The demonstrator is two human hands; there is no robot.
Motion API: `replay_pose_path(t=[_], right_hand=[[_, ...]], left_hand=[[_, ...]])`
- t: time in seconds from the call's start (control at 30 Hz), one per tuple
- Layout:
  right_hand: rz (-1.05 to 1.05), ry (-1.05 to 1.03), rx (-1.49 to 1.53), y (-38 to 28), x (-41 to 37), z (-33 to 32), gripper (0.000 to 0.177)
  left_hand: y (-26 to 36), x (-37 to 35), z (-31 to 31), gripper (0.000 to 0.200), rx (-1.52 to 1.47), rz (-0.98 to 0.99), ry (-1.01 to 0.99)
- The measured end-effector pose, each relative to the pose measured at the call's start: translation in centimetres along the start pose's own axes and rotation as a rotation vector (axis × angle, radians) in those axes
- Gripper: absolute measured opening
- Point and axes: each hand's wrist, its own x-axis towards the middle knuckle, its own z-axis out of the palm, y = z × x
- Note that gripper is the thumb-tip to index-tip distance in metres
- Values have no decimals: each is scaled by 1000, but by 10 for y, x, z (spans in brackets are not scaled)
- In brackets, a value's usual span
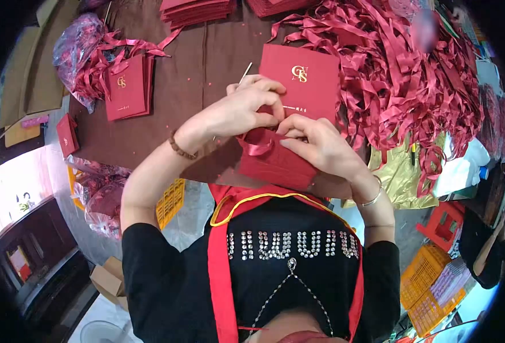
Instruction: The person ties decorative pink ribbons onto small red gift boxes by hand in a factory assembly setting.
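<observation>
A red paper bag (278,166) with a ribbon loop (258,150) at its upper edge is in front of my chest. My right hand (321,146) is closed, with thumb and fingers pinching the bag's upper edge. Beside it my left hand (251,106) is closed too, its fingertips meeting close to my right fingers at the bag. A thin pale rod (245,72) runs under my left hand and shows at both sides of it. Whatever lies between my left fingertips is hidden. Just beyond my hands lies a flat red bag (306,74) with gold letters.
A large heap of red ribbons (389,74) covers the right of the brown tabletop (189,74). More red bags (128,88) lie at the left, by a plastic bag (78,48) with ribbons. Stacks of red bags (198,11) stand at the back. Yellow crates (429,274) are below right.
</observation>
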Motion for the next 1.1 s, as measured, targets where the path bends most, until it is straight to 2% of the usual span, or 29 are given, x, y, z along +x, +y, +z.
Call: replay_pose_path(t=[0.07, 0.13, 0.27, 0.4, 0.5, 0.63, 0.67, 0.7, 0.8, 1.1], right_hand=[[31, 29, 98, 1, -1, 1, 15], [33, 15, 61, -2, -1, -1, 15], [5, 35, 42, -2, -5, -5, 13], [-54, 32, -3, 0, -7, -4, 13], [20, 2, -4, 0, -8, -4, 14], [-68, -41, -39, 1, -9, 1, 14], [-103, -70, -77, 0, -8, 3, 14], [-49, -102, -88, -5, -8, 3, 15], [-95, -91, -158, -5, -10, 5, 15], [-146, -59, -118, -8, -11, -1, 15]], left_hand=[[-1, 4, -6, 9, -17, -17, -44], [-5, 8, -7, 12, 6, 96, -177], [6, 7, -12, 13, 40, 66, -280], [-4, 8, -7, 12, -43, 130, -279], [-5, 3, -9, 12, -140, 133, -284], [-2, 0, -11, 12, -78, 95, -364], [-2, -1, -10, 13, -25, 151, -398], [-2, -1, -9, 13, 30, 207, -432], [-1, -3, -6, 15, 93, 259, -485], [-2, 3, -8, 30, -76, 225, -537]])
